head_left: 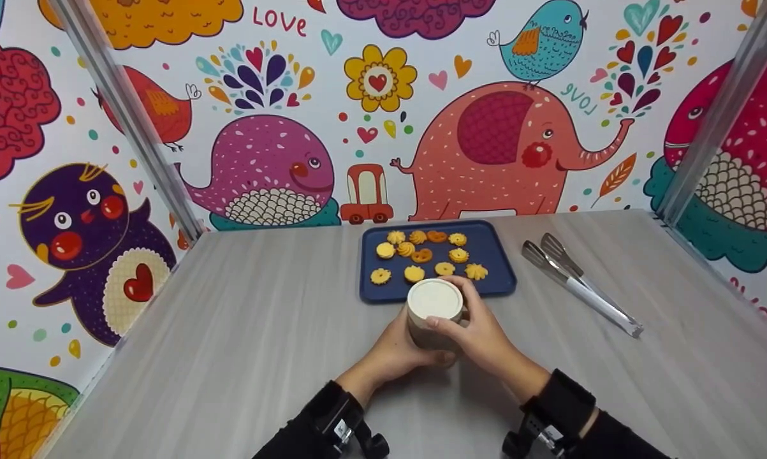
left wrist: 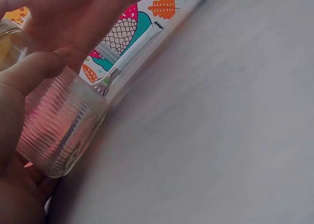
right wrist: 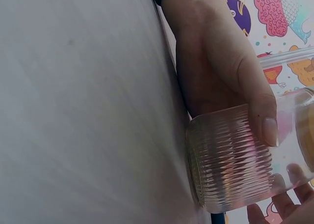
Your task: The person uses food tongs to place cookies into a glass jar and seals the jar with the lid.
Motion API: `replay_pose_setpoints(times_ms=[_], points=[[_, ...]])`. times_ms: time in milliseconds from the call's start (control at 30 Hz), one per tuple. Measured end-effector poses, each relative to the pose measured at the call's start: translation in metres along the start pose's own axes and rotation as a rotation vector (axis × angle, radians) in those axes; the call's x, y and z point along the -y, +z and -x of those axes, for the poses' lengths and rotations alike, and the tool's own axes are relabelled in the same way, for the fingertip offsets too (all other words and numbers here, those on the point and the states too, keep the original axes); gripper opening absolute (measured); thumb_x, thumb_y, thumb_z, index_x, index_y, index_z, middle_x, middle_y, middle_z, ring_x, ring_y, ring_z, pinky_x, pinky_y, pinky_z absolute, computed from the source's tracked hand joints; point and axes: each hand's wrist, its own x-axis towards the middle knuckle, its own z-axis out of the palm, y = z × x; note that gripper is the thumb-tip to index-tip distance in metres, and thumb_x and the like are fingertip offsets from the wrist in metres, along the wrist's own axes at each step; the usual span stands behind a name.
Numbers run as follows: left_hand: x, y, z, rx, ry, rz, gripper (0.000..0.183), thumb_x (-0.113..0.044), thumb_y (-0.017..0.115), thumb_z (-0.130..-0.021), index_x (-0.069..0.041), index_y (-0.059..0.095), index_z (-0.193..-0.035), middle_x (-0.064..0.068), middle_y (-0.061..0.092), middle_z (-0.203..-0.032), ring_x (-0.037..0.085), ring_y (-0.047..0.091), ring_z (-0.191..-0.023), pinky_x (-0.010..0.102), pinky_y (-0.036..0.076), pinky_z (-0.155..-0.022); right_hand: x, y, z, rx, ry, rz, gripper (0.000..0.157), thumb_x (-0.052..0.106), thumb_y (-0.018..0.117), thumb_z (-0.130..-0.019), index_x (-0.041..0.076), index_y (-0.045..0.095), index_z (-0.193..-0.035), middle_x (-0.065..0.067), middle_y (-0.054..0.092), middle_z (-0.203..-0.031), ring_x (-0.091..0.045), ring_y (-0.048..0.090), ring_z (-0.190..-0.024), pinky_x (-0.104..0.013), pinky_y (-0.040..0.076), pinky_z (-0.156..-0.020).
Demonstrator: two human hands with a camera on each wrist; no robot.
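A clear ribbed glass jar [left wrist: 68,123] with a cream lid [head_left: 435,299] stands upright on the table in front of me. My left hand [head_left: 393,350] grips the jar's lower body, its thumb lying across the ribbed glass in the right wrist view. Around the upper part, just at the lid, curl the fingers and thumb of my right hand [head_left: 485,328]. Through the glass, the jar [right wrist: 230,160] shows only the coloured wall behind it. Part of the jar's body is hidden by both hands.
Right behind the jar lies a blue tray [head_left: 504,274] bearing several cookies [head_left: 421,255] and pretzel shapes. Metal tongs [head_left: 587,293] rest on the grey table [head_left: 262,319] to the right. Cartoon-printed walls [head_left: 370,140] enclose the back and sides.
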Motion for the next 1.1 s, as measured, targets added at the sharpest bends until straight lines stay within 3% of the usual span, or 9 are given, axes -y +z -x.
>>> replay_pose_setpoints(times_ms=[267,733,933,1100], points=[[0.0008,0.0001,-0.0003,0.000,-0.002,0.010,0.115,-0.021,0.097,-0.075,-0.019,0.028,-0.167,0.004,0.047,-0.161,0.021,0.045,-0.146,0.050,0.035,-0.122,0.0016,-0.0005,0.0001,0.003,0.000,-0.004,0.068,0.017,0.082,-0.092,0.007,0.048,-0.150,-0.012,0.057,-0.146,-0.030,0.054,-0.135,-0.056,0.040,-0.113],[0.0011,-0.0012,-0.0001,0.006,0.006,-0.011,0.116,-0.023,0.098,-0.074,-0.019,0.028,-0.167,0.003,0.047,-0.161,0.021,0.046,-0.145,0.048,0.037,-0.120,0.0019,0.0003,0.0002,0.017,0.011,-0.034,0.076,0.019,0.082,-0.092,0.008,0.041,-0.155,-0.013,0.054,-0.151,-0.032,0.048,-0.142,-0.062,0.031,-0.118],[0.0018,-0.0014,-0.0012,0.008,-0.001,-0.014,0.116,-0.025,0.098,-0.075,-0.018,0.028,-0.167,0.003,0.049,-0.160,0.021,0.045,-0.146,0.051,0.033,-0.123,0.0019,0.0016,0.0017,-0.003,0.020,0.004,0.084,0.024,0.087,-0.089,0.009,0.037,-0.154,-0.016,0.051,-0.152,-0.034,0.049,-0.142,-0.064,0.035,-0.116],[0.0020,-0.0013,-0.0018,0.010,-0.004,-0.020,0.116,-0.026,0.098,-0.075,-0.018,0.028,-0.167,0.003,0.048,-0.160,0.021,0.045,-0.146,0.051,0.032,-0.123,0.0028,0.0027,0.0020,-0.020,0.039,0.030,0.082,0.024,0.089,-0.088,0.009,0.039,-0.151,-0.015,0.052,-0.151,-0.034,0.051,-0.140,-0.061,0.038,-0.115]])
